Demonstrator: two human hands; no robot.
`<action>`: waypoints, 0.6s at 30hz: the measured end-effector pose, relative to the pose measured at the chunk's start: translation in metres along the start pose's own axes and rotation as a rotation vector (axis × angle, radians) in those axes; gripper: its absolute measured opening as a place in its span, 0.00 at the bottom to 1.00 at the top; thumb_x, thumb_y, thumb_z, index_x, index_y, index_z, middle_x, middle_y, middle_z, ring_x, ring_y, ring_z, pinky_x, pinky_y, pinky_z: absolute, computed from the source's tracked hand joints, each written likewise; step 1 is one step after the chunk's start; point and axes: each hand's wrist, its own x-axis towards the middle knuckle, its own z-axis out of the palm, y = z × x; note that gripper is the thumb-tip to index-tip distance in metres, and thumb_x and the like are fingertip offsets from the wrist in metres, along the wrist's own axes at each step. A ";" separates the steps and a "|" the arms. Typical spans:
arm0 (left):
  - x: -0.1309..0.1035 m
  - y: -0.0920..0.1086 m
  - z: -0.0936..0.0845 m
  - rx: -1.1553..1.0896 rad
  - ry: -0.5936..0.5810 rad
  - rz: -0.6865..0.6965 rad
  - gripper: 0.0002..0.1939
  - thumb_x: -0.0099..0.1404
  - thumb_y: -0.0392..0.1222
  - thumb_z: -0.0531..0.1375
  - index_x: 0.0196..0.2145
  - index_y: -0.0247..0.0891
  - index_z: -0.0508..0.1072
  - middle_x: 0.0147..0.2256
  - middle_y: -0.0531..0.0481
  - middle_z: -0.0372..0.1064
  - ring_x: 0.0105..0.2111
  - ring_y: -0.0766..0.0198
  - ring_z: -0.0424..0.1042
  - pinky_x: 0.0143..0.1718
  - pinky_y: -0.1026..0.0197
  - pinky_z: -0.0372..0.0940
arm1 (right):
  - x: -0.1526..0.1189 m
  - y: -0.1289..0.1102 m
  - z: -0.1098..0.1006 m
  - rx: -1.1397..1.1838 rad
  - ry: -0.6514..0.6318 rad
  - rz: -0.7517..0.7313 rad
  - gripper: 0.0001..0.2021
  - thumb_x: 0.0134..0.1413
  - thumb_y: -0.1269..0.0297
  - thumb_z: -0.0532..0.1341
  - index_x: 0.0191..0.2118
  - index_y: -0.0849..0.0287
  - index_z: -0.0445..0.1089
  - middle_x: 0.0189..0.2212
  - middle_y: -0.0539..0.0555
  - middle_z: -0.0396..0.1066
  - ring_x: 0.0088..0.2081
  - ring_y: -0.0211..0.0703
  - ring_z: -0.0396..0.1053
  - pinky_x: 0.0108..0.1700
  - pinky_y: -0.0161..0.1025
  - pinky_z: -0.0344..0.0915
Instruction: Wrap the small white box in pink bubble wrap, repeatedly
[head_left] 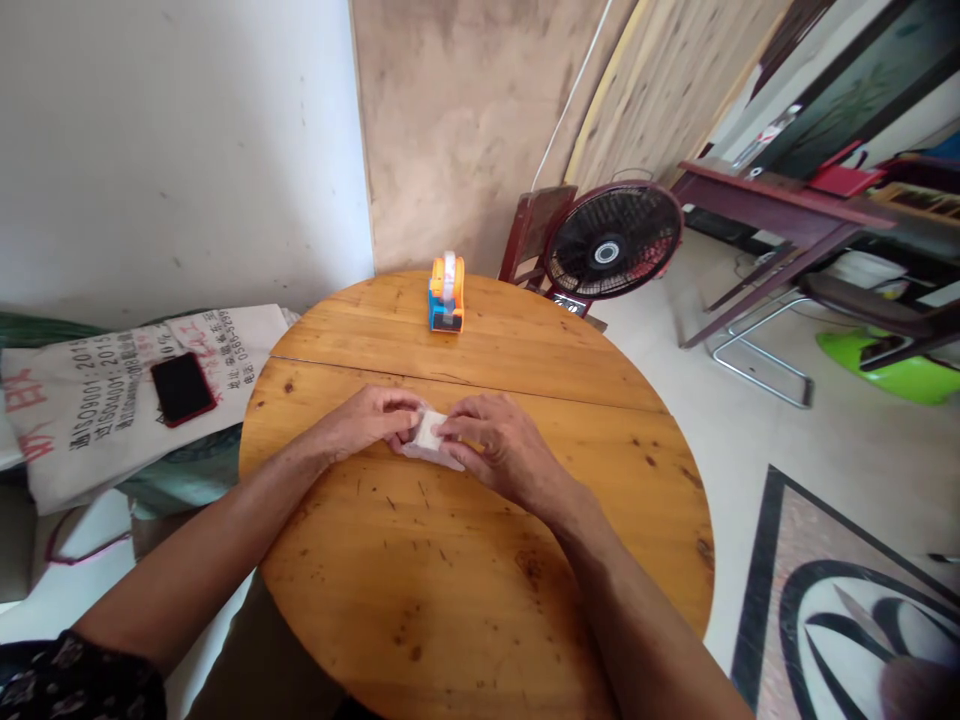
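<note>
A small white block-like packet (429,432) with a pale, see-through wrapping (435,457) lies at the middle of the round wooden table (480,560). On its left side, my left hand (377,418) grips it with thumb and fingers curled. From the right, my right hand (499,440) pinches the packet, thumb low and fingertips on its top. My fingers cover parts of both ends. Farther back on the table stands an orange and blue tape dispenser (447,295) with a roll of tape in it.
Left of the table, a black phone with a red edge (183,388) lies on a printed white sack (97,400). Behind the table stand a wooden chair (534,235) and a dark red fan (611,245). At the right is a reddish-brown desk (787,200).
</note>
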 end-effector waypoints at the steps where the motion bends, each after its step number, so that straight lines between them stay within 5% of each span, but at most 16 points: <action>1: 0.000 0.000 0.000 0.006 -0.006 0.008 0.17 0.59 0.45 0.64 0.43 0.33 0.76 0.26 0.52 0.71 0.26 0.66 0.70 0.29 0.63 0.68 | 0.000 -0.001 0.001 -0.022 -0.003 -0.005 0.05 0.58 0.67 0.64 0.39 0.57 0.78 0.38 0.56 0.77 0.38 0.45 0.70 0.42 0.41 0.58; 13: 0.006 -0.010 -0.001 0.015 -0.006 -0.003 0.16 0.57 0.42 0.63 0.43 0.35 0.77 0.29 0.51 0.73 0.26 0.66 0.71 0.30 0.62 0.69 | 0.002 -0.018 0.008 -0.399 0.001 -0.095 0.11 0.61 0.74 0.55 0.28 0.60 0.71 0.29 0.56 0.74 0.30 0.43 0.63 0.37 0.44 0.51; 18: 0.002 -0.003 0.002 0.061 -0.004 -0.007 0.19 0.59 0.47 0.63 0.45 0.34 0.75 0.28 0.52 0.71 0.23 0.68 0.67 0.26 0.64 0.64 | 0.004 -0.006 0.015 -0.047 0.191 0.132 0.09 0.61 0.70 0.54 0.31 0.58 0.69 0.30 0.55 0.74 0.32 0.43 0.67 0.37 0.40 0.57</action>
